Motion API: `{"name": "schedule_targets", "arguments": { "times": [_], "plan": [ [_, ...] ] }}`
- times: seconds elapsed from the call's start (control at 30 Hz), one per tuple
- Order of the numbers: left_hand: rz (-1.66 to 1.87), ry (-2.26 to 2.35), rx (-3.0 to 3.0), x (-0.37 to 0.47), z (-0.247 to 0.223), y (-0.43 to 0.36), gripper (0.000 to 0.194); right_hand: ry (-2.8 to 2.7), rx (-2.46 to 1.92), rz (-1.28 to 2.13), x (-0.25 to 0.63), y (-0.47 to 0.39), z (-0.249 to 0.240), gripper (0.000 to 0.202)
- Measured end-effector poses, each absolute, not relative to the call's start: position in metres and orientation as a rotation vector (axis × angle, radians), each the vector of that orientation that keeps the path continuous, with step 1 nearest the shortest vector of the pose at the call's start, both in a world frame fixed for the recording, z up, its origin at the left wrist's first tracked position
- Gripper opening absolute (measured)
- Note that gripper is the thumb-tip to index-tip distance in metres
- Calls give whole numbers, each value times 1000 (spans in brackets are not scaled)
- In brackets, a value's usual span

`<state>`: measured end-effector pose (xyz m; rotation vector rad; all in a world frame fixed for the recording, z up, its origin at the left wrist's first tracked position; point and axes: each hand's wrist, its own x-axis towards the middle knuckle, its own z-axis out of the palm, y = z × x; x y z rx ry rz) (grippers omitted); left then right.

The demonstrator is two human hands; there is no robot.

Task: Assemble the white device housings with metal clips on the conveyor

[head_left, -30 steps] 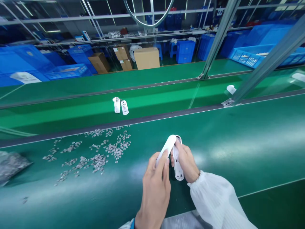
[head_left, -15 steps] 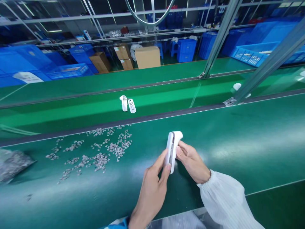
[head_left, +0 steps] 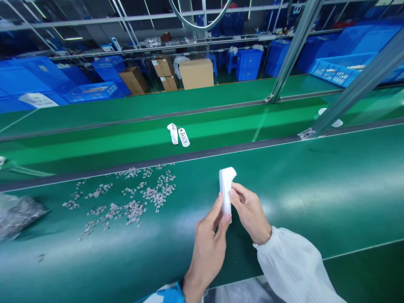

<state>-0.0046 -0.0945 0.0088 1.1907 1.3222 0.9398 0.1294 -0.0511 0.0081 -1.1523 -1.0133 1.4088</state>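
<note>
Both my hands hold a white plastic handheld device casing (head_left: 226,185) above the green bench, upright with a slight tilt. Its wider, bent head points away from me and to the right. My left hand (head_left: 210,244) presses the casing's left side and lower end between thumb and fingers. My right hand (head_left: 251,210) grips the right side just below the head, thumb on the near face. The two halves of the casing lie together, with only a thin seam between them. What is inside is hidden.
Small metal pieces (head_left: 134,210) lie scattered on the bench (head_left: 299,181) at left, beside a clear bag (head_left: 22,216) of similar pieces. On the green conveyor belt (head_left: 221,126) beyond lies an opened white casing (head_left: 178,135). A slanted metal post (head_left: 350,92) stands at right.
The gap between the casing's two halves has closed under my hands, and the casing has turned slightly. On the belt, the opened casing has shifted right.
</note>
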Motion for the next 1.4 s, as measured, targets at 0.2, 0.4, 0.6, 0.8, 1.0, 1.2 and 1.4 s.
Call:
{"name": "schedule_targets", "arguments": {
  "times": [0.2, 0.4, 0.6, 0.8, 1.0, 1.2, 1.4],
  "plan": [
    [837, 1387, 1344, -5, 10, -76, 54, -851, -1073, 1565, 134, -48, 10, 41],
    [924, 1636, 2185, 0, 3, -81, 24, -453, -888, 1744, 128, -48, 16, 43],
    [1014, 1599, 2146, 0, -4, -85, 28, -205, -793, 1822, 116, -50, 8, 42],
    [725, 1419, 1414, -10, 24, -76, 42, -261, -776, 1858, 121, -54, 0, 45],
    [725, 1319, 1045, -6, 24, -70, 51, -366, -842, 1809, 119, -62, 2, 49],
    [669, 840, 524, -6, 1, -64, 52, -612, -1111, 1664, 130, -52, 19, 42],
    [756, 673, 393, -2, -2, -71, 48, -746, -1227, 1562, 130, -40, 25, 41]
  ]
}}
